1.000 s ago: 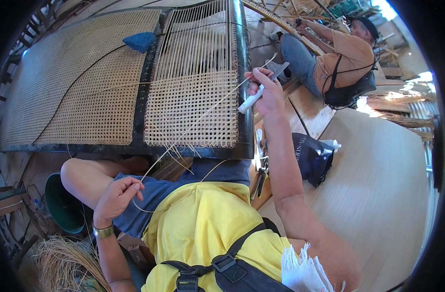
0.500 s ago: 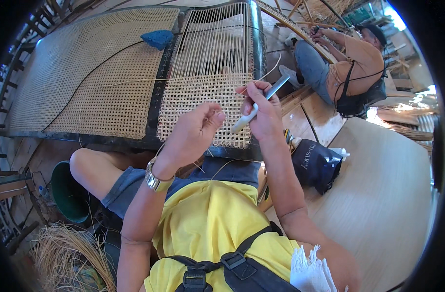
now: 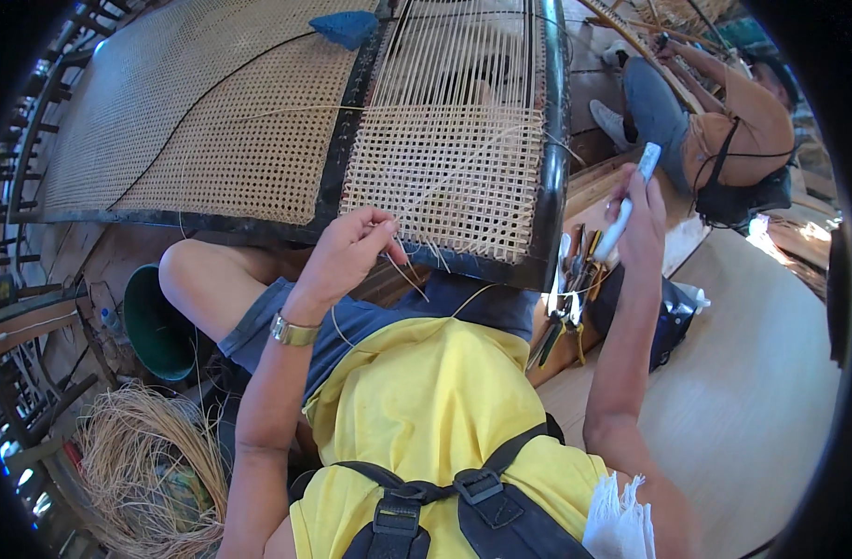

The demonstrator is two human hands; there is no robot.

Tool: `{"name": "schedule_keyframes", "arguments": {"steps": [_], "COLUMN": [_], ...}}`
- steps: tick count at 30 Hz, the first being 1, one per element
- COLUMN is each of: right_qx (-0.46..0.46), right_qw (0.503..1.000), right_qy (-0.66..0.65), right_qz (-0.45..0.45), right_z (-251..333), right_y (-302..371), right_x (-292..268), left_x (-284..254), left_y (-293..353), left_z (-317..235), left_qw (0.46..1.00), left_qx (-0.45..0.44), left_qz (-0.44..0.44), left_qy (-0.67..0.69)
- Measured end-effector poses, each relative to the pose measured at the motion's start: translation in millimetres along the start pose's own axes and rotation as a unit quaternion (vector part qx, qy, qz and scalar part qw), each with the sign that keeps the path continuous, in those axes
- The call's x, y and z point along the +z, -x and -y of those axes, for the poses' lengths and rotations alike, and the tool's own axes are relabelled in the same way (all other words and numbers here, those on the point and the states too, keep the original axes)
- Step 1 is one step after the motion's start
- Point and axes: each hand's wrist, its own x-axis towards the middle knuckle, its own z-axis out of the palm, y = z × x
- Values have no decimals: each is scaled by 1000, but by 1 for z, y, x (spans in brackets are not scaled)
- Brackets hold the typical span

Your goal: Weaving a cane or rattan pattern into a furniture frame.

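A dark-framed panel of woven cane [image 3: 444,177] lies in front of me, with bare lengthwise strands in its far part. At its near left corner my left hand [image 3: 342,256] is closed, thumb and fingers pinched on a thin cane strand [image 3: 410,282] whose loose end hangs below the frame. Off the panel's right side, my right hand [image 3: 644,228] is wrapped around a knife [image 3: 613,237] with a white handle. The knife's flat metal blade points up and away from me. Short strand ends stick out along the near edge of the weave.
Hand tools [image 3: 575,289] stand beside the frame's right corner, next to a dark bag [image 3: 673,321] and a pale board [image 3: 733,391]. At left are a green bucket [image 3: 156,326] and a bundle of cane strands [image 3: 142,466]. A blue lump [image 3: 347,29] rests on the frame. A co-worker [image 3: 738,140] sits far right.
My right hand has swung right, away from the weave, with the knife. My left hand is lower against the panel, by its near edge. The whole view has shifted.
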Motion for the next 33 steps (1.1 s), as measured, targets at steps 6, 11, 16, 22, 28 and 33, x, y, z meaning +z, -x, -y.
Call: {"name": "schedule_keyframes", "arguments": {"steps": [6, 11, 16, 22, 28, 33], "right_qx": [227, 235, 294, 281, 344, 348], "right_qw": [930, 898, 872, 878, 848, 854], "right_qy": [25, -30, -101, -166, -134, -159], "right_qz": [288, 371, 379, 351, 380, 352], "right_z": [27, -8, -21, -21, -21, -28], "right_y": [105, 113, 114, 100, 115, 120], "right_x": [88, 134, 152, 140, 147, 151], "left_x": [24, 24, 19, 15, 25, 26], "left_y": [-3, 13, 26, 35, 28, 34], "left_z": [-1, -5, 4, 10, 7, 5], "left_qw": [997, 993, 995, 995, 996, 994], "left_qx": [36, 86, 92, 80, 91, 104], "left_qz": [30, 20, -10, -25, -14, -27], "left_qy": [63, 73, 22, -45, -19, -22]}}
